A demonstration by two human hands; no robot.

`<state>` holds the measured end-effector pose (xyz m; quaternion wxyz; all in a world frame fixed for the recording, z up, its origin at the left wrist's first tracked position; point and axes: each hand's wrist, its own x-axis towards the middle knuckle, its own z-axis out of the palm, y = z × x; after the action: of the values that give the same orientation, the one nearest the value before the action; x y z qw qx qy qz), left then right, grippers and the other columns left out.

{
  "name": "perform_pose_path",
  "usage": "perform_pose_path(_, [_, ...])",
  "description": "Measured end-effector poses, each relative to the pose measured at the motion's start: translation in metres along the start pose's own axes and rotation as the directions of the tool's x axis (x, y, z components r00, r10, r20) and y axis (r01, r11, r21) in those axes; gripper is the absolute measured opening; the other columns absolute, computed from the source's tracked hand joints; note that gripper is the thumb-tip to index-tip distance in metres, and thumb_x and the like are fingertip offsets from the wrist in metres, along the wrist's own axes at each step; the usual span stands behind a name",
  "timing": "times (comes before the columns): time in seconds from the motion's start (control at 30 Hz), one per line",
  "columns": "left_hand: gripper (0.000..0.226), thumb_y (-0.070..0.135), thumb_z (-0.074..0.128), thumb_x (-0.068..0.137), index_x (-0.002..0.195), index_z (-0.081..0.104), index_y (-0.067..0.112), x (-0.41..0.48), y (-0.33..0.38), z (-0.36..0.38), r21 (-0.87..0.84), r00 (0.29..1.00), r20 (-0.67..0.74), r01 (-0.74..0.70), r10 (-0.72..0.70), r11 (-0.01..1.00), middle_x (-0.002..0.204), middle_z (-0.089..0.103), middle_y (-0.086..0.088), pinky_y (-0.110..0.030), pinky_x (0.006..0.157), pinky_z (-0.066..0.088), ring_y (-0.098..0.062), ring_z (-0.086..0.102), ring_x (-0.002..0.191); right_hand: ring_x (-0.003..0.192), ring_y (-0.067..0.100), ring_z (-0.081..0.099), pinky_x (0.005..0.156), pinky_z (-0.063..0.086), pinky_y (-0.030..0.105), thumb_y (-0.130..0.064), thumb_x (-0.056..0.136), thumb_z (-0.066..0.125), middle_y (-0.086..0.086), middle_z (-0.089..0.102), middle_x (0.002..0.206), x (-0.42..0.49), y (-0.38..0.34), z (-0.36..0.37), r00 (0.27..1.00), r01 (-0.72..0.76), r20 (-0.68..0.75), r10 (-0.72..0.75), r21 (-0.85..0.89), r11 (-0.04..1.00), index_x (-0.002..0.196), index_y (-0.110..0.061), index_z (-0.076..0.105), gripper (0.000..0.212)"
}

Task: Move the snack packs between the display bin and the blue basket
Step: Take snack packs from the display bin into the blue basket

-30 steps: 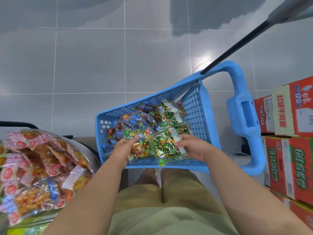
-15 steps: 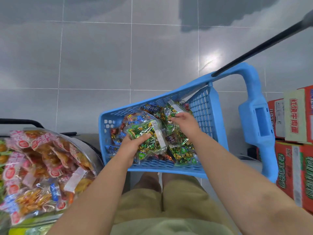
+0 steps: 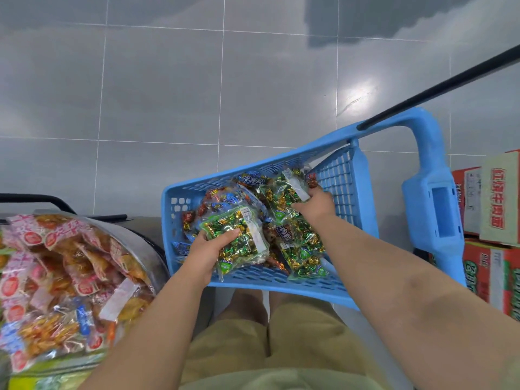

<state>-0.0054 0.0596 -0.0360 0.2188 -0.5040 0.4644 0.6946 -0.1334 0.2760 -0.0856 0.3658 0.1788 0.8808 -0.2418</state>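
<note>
While left fingers (image 3: 226, 235) curl over green pack (image 3: 245, 220), right fingers (image 3: 302, 205) grip another pack (image 3: 278, 196)

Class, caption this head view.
Left hand grips the near green pack, right hand the far green pack, in the blue basket.

Way from blue basket (image 3: 281, 287) to display bin (image 3: 140, 243) lies open; handle (image 3: 430, 209) and cartons (image 3: 495, 268) block the right

Grey tiled floor (image 3: 168, 94), black rod (image 3: 439, 90) upper right, printed cardboard boxes (image 3: 495, 271) at right edge
</note>
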Motion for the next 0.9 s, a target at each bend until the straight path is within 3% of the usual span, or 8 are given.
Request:
perform_pose_path(0.13, [0.082,0.029,0.085,0.055,0.13,0.051,0.022,-0.005,0.008,-0.002,-0.133,1.0,-0.023,-0.002,-0.001,0.991,0.131,0.059,-0.003,-0.052,0.105,0.04,-0.027,0.053,0.124,0.085,0.02,0.051,0.066,0.04,0.026,-0.026,0.084,0.069,0.008,0.051,0.109,-0.014,0.002,0.0,0.996,0.09,-0.04,-0.083,0.23,0.969,0.106,-0.015,0.053,0.03])
perform_pose_path(0.23, [0.044,0.021,0.081,0.071,0.108,0.059,0.028,-0.009,0.016,-0.003,-0.15,0.998,-0.066,-0.012,0.002,0.989,0.117,0.068,0.0,-0.048,0.097,0.048,-0.023,0.06,0.115,0.082,0.018,0.053,0.066,0.041,0.027,-0.022,0.086,0.066,0.001,0.055,0.092,-0.029,-0.002,-0.005,0.995,0.094,-0.056,-0.077,0.477,0.874,0.089,-0.017,0.05,0.018])
perform_pose_path(0.3, [0.037,0.017,0.078,0.076,0.108,0.061,0.026,-0.013,0.019,-0.004,-0.134,0.996,-0.083,-0.04,0.029,0.99,0.105,0.073,0.002,-0.04,0.083,0.054,-0.021,0.065,0.107,0.084,0.015,0.057,0.07,0.045,0.025,-0.019,0.086,0.067,-0.004,0.059,0.091,-0.041,-0.003,-0.012,0.996,0.082,-0.063,-0.055,0.602,0.794,0.084,-0.02,0.051,0.016])
perform_pose_path(0.4, [0.057,0.019,0.081,0.073,0.124,0.057,0.02,-0.02,0.025,-0.007,-0.141,0.995,-0.084,-0.058,0.046,0.988,0.118,0.069,-0.006,-0.045,0.089,0.053,-0.026,0.064,0.109,0.085,0.007,0.06,0.073,0.047,0.022,-0.016,0.086,0.067,-0.008,0.061,0.097,-0.058,-0.005,-0.024,0.997,0.057,-0.015,-0.072,0.768,0.637,0.101,-0.023,0.053,0.021])
perform_pose_path(0.5, [0.103,0.037,0.093,0.046,0.137,0.046,0.021,-0.035,0.034,-0.009,-0.068,0.994,-0.093,-0.055,0.049,0.996,0.132,0.058,-0.006,-0.054,0.103,0.041,-0.03,0.055,0.122,0.072,0.005,0.057,0.076,0.049,0.024,-0.016,0.089,0.063,-0.006,0.052,0.086,-0.078,-0.012,-0.037,0.996,0.027,0.019,-0.085,0.859,0.511,0.093,-0.022,0.05,0.016])
perform_pose_path(0.6, [0.107,0.051,0.092,0.035,0.131,0.051,0.025,-0.049,0.041,-0.014,0.012,0.995,-0.086,-0.054,0.054,0.998,0.128,0.062,-0.003,-0.053,0.1,0.045,-0.028,0.058,0.117,0.072,0.013,0.054,0.079,0.049,0.029,-0.017,0.091,0.06,0.0,0.054,0.078,-0.101,-0.027,-0.045,0.982,0.153,-0.045,-0.184,0.758,0.634,0.082,-0.012,0.057,0.011])
perform_pose_path(0.73, [0.055,0.049,0.071,0.078,0.121,0.058,0.019,-0.064,0.054,-0.021,-0.088,1.0,-0.003,-0.002,0.002,0.996,0.106,0.073,-0.007,-0.038,0.063,0.059,-0.025,0.072,0.088,0.082,-0.017,0.056,0.072,0.04,0.0,-0.014,0.091,0.06,-0.021,0.062,0.093,-0.142,-0.059,-0.045,0.892,0.42,-0.147,-0.428,0.625,0.659,0.097,-0.036,0.066,0.023])
perform_pose_path(0.9, [0.051,0.059,0.052,0.087,0.114,0.063,0.017,-0.079,0.071,-0.04,-0.13,0.991,0.132,0.012,0.005,0.991,0.102,0.074,-0.01,-0.045,0.071,0.057,-0.03,0.072,0.088,0.107,-0.018,0.043,0.093,0.026,-0.002,-0.006,0.085,0.065,-0.021,0.059,0.106,-0.175,-0.08,-0.029,0.59,0.778,-0.082,-0.803,0.324,0.538,0.106,-0.023,0.068,0.027])
